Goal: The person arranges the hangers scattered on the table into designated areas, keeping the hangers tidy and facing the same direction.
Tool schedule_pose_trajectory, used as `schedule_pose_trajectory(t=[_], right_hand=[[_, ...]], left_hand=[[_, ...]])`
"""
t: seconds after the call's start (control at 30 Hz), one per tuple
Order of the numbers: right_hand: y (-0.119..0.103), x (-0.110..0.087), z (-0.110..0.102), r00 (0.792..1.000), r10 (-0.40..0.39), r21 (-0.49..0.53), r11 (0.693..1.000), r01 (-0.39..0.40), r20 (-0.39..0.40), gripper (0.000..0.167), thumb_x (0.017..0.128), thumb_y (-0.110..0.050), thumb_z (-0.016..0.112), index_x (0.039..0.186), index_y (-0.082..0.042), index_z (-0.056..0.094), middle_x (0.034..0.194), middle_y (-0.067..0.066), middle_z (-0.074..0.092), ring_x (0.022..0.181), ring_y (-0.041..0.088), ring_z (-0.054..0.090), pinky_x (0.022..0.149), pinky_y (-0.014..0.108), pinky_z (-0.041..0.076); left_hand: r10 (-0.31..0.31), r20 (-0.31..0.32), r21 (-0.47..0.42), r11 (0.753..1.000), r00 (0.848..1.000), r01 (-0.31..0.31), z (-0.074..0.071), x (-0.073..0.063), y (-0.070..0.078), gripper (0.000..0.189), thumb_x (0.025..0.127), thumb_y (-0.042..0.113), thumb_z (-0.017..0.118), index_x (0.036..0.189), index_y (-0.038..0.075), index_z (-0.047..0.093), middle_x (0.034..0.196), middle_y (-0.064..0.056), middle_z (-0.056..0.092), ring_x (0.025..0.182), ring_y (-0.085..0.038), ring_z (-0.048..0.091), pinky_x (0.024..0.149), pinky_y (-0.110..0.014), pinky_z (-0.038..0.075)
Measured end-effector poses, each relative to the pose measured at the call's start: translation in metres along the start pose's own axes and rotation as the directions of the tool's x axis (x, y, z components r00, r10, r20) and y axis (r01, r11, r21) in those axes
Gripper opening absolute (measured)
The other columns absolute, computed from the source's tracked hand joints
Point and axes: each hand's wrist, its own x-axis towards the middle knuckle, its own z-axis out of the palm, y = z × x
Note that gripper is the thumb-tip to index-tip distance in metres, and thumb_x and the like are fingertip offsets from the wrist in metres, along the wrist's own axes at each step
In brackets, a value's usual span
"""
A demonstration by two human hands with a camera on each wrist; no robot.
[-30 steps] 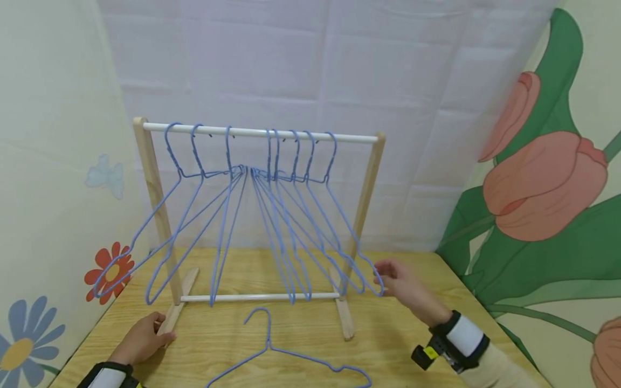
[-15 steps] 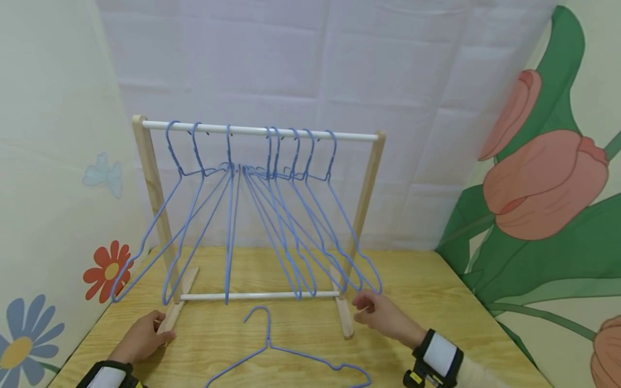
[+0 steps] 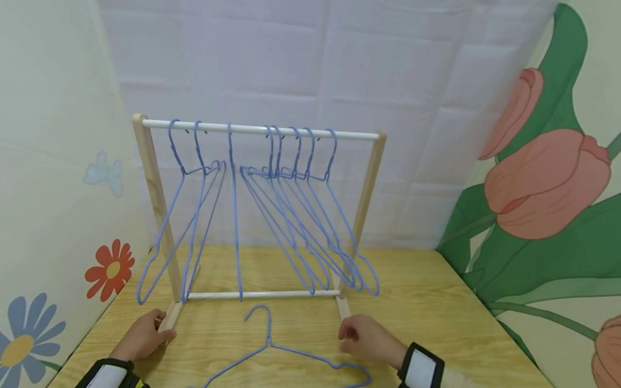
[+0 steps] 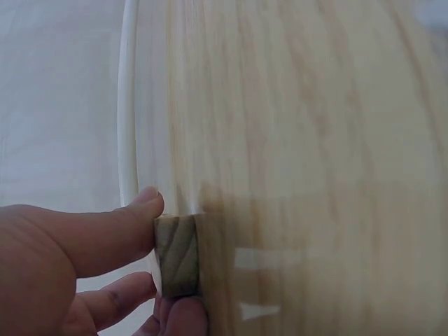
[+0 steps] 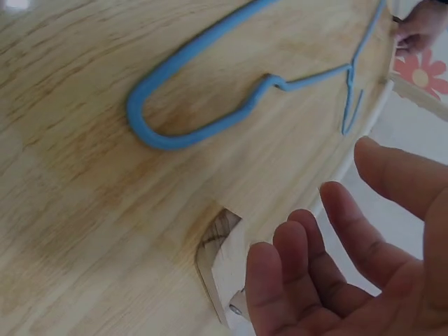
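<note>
A small clothes rack with wooden posts and a white top rail (image 3: pixel 249 130) stands on the table, several blue hangers (image 3: pixel 236 215) hanging from it. My left hand (image 3: pixel 140 337) grips the rack's left wooden foot (image 3: pixel 171 316), its thumb and fingers on either side of the foot's end (image 4: pixel 177 253) in the left wrist view. Close to the right foot (image 3: pixel 343 307) is my right hand (image 3: pixel 366 338), holding nothing. The right wrist view shows its fingers (image 5: pixel 264 280) loosely curved and apart from that foot. In front of the rack lies another blue hanger (image 3: pixel 297 353).
A white lower bar (image 3: pixel 286 294) joins the two feet of the rack. Behind the wooden table (image 3: pixel 407 280) hangs a white cloth (image 3: pixel 291 70). Walls with painted flowers (image 3: pixel 548 183) flank both sides.
My right hand has come away from the rightmost hanging hanger and moved left and toward me, beside the right foot. Hanging hangers have swung and turned. The left hand keeps its grip.
</note>
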Motion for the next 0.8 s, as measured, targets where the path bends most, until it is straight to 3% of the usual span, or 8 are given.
schedule_pose_trajectory(t=[0.3,0.5,0.8], right_hand=[[-0.002,0.002,0.019,0.997,0.033,-0.134,0.991,-0.024,0.065,0.018,0.081,-0.015,0.083,0.088,-0.013,0.066,0.08,-0.007,0.052,0.071,0.004,0.045,0.064,0.027,0.04],[0.005,0.003,0.029,0.996,-0.069,-0.284,0.955,0.084,0.065,0.023,0.08,-0.019,0.085,0.084,-0.015,0.063,0.077,-0.013,0.049,0.069,0.0,0.042,0.062,0.025,0.041],[0.003,0.004,0.032,0.99,-0.088,-0.301,0.946,0.118,0.112,0.026,0.079,-0.02,0.086,0.081,-0.019,0.06,0.075,-0.015,0.046,0.068,-0.002,0.04,0.061,0.021,0.038]], left_hand=[[-0.018,0.0,0.012,1.0,1.0,0.018,0.001,0.003,-0.002,0.045,0.091,0.014,0.075,0.114,-0.017,0.051,0.089,-0.01,0.063,0.077,-0.019,0.057,0.069,-0.033,0.045],[0.021,-0.013,-0.004,1.0,1.0,-0.021,0.001,0.003,-0.004,0.044,0.09,0.012,0.075,0.113,-0.017,0.051,0.09,-0.01,0.065,0.078,-0.02,0.06,0.069,-0.033,0.046],[0.021,-0.01,0.005,1.0,1.0,-0.021,0.002,0.003,-0.005,0.044,0.09,0.012,0.075,0.113,-0.018,0.051,0.09,-0.011,0.065,0.079,-0.021,0.06,0.07,-0.034,0.047]])
